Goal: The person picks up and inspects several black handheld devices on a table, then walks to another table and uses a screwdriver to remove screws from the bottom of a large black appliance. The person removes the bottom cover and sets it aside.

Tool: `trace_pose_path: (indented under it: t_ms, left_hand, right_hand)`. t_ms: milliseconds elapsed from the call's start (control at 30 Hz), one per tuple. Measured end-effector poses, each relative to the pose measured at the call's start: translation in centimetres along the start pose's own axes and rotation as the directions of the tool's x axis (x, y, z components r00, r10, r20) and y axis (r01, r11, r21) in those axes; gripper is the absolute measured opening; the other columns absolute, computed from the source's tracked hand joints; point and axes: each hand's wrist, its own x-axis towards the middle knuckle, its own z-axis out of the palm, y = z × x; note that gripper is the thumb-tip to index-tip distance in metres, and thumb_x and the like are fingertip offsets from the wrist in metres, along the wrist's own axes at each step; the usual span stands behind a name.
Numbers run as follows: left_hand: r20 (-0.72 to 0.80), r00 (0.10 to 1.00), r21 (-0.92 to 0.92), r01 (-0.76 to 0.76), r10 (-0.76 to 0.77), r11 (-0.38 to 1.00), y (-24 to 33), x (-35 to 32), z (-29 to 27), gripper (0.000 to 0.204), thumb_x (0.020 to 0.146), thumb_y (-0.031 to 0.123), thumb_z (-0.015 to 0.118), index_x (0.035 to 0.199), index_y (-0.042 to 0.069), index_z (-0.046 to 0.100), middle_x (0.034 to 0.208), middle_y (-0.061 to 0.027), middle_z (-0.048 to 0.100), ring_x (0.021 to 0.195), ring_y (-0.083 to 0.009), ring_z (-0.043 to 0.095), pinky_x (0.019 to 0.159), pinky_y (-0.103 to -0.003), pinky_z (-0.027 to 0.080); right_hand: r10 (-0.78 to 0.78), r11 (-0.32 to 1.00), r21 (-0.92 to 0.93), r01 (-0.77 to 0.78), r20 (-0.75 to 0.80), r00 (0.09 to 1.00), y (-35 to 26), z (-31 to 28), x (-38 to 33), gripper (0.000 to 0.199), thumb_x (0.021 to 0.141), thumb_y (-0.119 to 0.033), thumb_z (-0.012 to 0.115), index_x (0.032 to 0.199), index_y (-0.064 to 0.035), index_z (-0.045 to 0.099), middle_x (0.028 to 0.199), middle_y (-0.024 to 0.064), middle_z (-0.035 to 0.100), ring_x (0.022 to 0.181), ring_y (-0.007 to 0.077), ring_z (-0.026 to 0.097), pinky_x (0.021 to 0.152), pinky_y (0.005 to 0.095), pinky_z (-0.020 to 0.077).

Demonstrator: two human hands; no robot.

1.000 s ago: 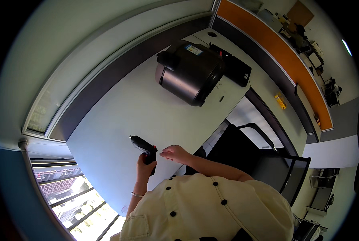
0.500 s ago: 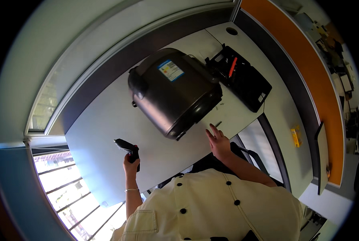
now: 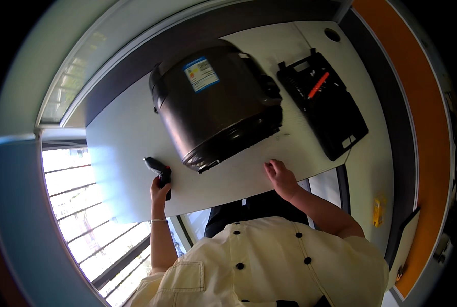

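- Daylight pours through a window crossed by dark bars (image 3: 80, 215) onto a pale, smooth-topped office desk (image 3: 121, 148), bounded at far right by an orange partition panel with a dark lower band (image 3: 417, 87).
- At left, a person's left hand (image 3: 159, 193), a thin pale bracelet (image 3: 159, 220) at the wrist, grips a black, pistol-shaped power screwdriver (image 3: 159, 168) near the front left of the desk, fingers clamped around its handle, nose tilted toward the upper left.
- At right, the right hand (image 3: 282, 181) hovers near the desk's front edge, fingers bent inward; whether they pinch something small cannot be told.
- Between and beyond the hands, a large, dark metallic, rounded appliance (image 3: 218, 97) lies on its side, a white label with a blue border (image 3: 202, 74) facing up, its black base end turned toward the person.
- Just right of it rests a black plastic tool case (image 3: 333, 117), set at a slant, with a bright red elongated piece (image 3: 319, 85) in its upper part.
- Farther right, a small yellow package (image 3: 377, 212) sits on a pale side surface, well apart from both hands.
- Across the foreground spreads the person's cream shirt with black buttons (image 3: 264, 250).
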Motion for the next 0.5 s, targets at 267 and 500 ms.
trace_pose_path:
  t_ms: [267, 500]
  left_hand:
    - [-0.136, 0.963, 0.393, -0.162, 0.231, 0.905, -1.1, 0.1, 0.1, 0.057, 0.061, 0.018, 0.069, 0.114, 0.001, 0.053, 0.101, -0.0154, 0.057, 0.092, -0.0281, 0.057, 0.082, -0.037, 0.046]
    - [-0.162, 0.922, 0.634, -0.176, 0.351, 0.753, 1.5, -1.6, 0.8, 0.059, 0.065, 0.016, 0.067, 0.121, 0.005, 0.049, 0.104, -0.0155, 0.054, 0.098, -0.0322, 0.052, 0.087, -0.041, 0.043]
  right_hand:
    - [-0.174, 0.980, -0.086, 0.179, 0.066, 0.983, 0.7, -0.6, 1.1, 0.018, 0.075, -0.003, 0.055, 0.093, 0.0014, 0.053, 0.095, 0.0107, 0.047, 0.084, 0.0236, 0.054, 0.059, 0.0304, 0.0530]
    - [-0.271, 0.951, -0.109, 0.291, 0.164, 0.948, 1.3, -0.5, 2.1, 0.020, 0.075, -0.003, 0.056, 0.094, 0.0009, 0.053, 0.095, 0.0110, 0.047, 0.086, 0.0236, 0.055, 0.060, 0.0292, 0.0529]
